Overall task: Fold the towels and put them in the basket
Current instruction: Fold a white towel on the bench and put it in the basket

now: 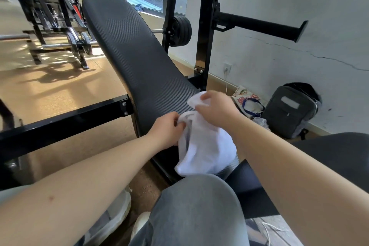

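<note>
Towel (205,146), white and bunched, hangs over the near end of the bench (139,62). Left hand (166,131) pinches its left edge; right hand (216,109) grips its top.

Arms outstretched — left hand (167,130) and right hand (217,109) grip towel (207,146).

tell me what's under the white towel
The white towel, gripped by the left hand and right hand, is bunched over the near end of the black bench pad; its lower edge hangs toward a grey-trousered knee. The pad beneath it and some fingertips are covered.
</note>
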Motion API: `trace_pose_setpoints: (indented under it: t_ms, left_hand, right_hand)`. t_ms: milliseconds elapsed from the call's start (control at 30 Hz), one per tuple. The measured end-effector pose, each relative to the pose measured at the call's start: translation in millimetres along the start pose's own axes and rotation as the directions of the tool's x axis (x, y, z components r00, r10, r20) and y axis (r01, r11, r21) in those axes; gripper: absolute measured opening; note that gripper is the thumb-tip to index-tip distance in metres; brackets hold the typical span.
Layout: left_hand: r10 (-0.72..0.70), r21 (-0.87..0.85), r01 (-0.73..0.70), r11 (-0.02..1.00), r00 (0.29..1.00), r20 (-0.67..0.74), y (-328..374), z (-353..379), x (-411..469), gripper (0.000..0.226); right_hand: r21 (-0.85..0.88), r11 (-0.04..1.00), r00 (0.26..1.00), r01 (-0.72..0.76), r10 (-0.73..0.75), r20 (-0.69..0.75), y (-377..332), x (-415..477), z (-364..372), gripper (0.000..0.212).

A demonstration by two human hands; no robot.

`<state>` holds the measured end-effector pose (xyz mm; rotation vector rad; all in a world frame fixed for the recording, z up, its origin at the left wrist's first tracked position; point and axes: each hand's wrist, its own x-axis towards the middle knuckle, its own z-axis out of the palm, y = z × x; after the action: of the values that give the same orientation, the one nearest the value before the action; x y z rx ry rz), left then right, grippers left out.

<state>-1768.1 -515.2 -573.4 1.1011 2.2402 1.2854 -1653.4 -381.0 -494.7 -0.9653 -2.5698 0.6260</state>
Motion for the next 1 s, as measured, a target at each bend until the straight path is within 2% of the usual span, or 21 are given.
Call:
trace_pose_setpoints:
  t_ms: [67,100,167,233,300,400,500,567,600,667,700,733,833,900,1000]
  left_hand:
    - [-0.025,-0.084,0.02,0.996,0.998,-0.055,-1.7,-5.2,3.5,0.01]
    - [-0.031,-0.118,0.021,0.993,0.996,-0.082,-2.3,-7.6,5.5,0.009]
    - [-0.04,-0.168,0.015,0.986,0.988,-0.15,-2.4,-12.6,8.9,0.015]
    - [-0.053,-0.263,-0.002,0.965,0.978,-0.201,-0.2,-17.1,11.1,0.023]
    - [-0.048,-0.332,-0.039,0.942,0.968,-0.248,4.2,-21.4,11.9,0.027]
    - [-0.01,-0.318,-0.106,0.942,0.939,-0.344,10.8,-24.9,12.4,0.032]
    - [-0.04,-0.345,-0.078,0.935,0.946,-0.323,13.8,-23.5,13.1,0.028]
    - [-0.027,-0.328,-0.051,0.943,0.973,-0.229,12.4,-22.4,12.2,0.023]
    - [0.012,-0.281,-0.061,0.958,0.985,-0.174,11.7,-22.1,10.2,0.033]
    - [0.085,-0.235,-0.093,0.968,0.995,-0.042,11.8,-21.1,6.4,0.063]
    - [0.112,-0.217,-0.106,0.97,0.994,0.014,13.8,-19.8,5.0,0.069]
    - [0.127,-0.192,-0.115,0.975,0.99,0.052,15.7,-17.9,4.0,0.065]
    - [0.121,-0.065,-0.119,0.991,0.992,0.029,20.4,-11.5,4.3,0.024]
    - [0.085,-0.102,-0.088,0.991,0.996,-0.031,21.2,-7.5,5.7,0.018]
    - [-0.013,-0.209,-0.007,0.978,0.996,-0.091,23.2,-7.5,7.0,0.014]
  right_hand:
    - [-0.158,0.987,0.988,0.015,0.01,0.157,-0.9,-6.4,5.5,0.065]
    - [-0.239,0.97,0.969,0.047,0.014,0.246,-1.3,-10.1,7.3,0.068]
    - [-0.345,0.934,0.905,0.094,0.064,0.42,0.6,-15.7,10.9,0.059]
    - [-0.462,0.876,0.859,0.139,0.126,0.497,5.9,-17.1,14.3,0.044]
    - [-0.54,0.827,0.869,0.156,0.145,0.472,10.0,-13.6,15.3,0.027]
    - [-0.498,0.865,0.931,0.065,0.126,0.341,11.4,-4.9,7.7,0.014]
    - [-0.312,0.95,0.998,0.003,0.018,0.062,8.5,1.4,-4.1,0.006]
    - [-0.107,0.994,0.993,0.028,-0.04,-0.116,3.3,0.6,-8.6,0.008]
    - [-0.026,0.998,0.986,0.05,-0.054,-0.156,-0.2,-0.4,-10.2,0.008]
    - [0.038,0.996,0.987,0.077,-0.07,-0.145,-5.7,-1.4,-12.9,0.011]
    - [0.023,0.997,0.993,0.073,-0.071,-0.098,-7.5,-1.4,-14.4,0.013]
    - [-0.009,0.998,0.998,0.062,-0.062,-0.027,-8.4,-1.0,-15.7,0.014]
    - [-0.075,0.997,0.992,0.016,-0.007,0.13,-6.3,0.9,-17.2,0.007]
    - [-0.096,0.995,0.995,0.002,0.008,0.104,-1.4,2.2,-13.4,0.006]
    - [-0.124,0.992,0.999,0.025,-0.028,-0.021,2.0,4.7,-7.2,0.01]
